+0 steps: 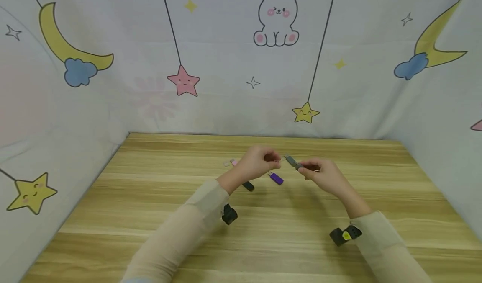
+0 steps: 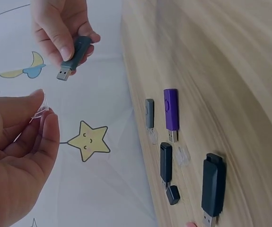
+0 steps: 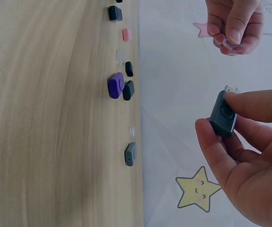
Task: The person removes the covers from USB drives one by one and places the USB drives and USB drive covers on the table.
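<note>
My right hand [image 1: 325, 176] holds a dark grey-green USB stick [image 2: 79, 51] between thumb and fingers, above the table. Its metal plug is bare and points toward the left hand. A small clear plastic cap [image 2: 42, 111] is pinched in the fingertips of my left hand [image 1: 260, 162], a short gap away from the plug. On the tabletop below, a purple USB stick [image 1: 276, 178] lies with its plug exposed. My left forearm partly covers a black USB stick [image 1: 248, 186] in the head view.
The left wrist view shows a grey USB stick [image 2: 149, 113] with a clear cap [image 2: 153, 137] by its end, another black USB stick [image 2: 166, 161], and a black cap [image 2: 173, 195]. Something pink [image 1: 234, 162] lies behind the left wrist. A patterned cloth [image 1: 233, 107] hangs behind the wooden table [image 1: 286, 249].
</note>
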{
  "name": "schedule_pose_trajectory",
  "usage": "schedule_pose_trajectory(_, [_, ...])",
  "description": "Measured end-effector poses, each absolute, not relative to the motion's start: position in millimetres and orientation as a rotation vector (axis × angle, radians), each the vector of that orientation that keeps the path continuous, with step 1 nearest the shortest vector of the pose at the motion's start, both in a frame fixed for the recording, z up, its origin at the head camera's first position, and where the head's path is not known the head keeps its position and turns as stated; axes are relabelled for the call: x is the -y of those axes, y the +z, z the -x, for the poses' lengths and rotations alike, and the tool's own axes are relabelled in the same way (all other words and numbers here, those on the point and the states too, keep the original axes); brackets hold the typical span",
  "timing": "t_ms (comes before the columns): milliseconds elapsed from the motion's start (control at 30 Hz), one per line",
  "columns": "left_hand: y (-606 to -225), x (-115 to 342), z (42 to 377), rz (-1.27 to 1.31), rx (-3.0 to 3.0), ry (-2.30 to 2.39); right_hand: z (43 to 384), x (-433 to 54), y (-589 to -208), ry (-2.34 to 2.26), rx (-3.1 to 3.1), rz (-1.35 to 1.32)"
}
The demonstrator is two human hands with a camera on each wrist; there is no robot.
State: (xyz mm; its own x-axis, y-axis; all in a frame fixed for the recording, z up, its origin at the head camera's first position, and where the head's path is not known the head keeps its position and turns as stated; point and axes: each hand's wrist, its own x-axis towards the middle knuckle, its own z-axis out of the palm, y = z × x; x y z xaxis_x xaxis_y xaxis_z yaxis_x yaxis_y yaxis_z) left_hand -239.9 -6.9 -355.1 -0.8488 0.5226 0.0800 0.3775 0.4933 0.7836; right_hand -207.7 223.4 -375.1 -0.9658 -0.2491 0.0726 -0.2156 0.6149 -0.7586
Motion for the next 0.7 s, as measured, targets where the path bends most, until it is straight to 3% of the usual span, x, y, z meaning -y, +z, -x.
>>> schedule_pose_trajectory(700, [-375.2, -27.5, 276.9, -0.728, -2.58, 1.288, 243.6, -235.8, -396.1, -1.44, -2.654, 0.229])
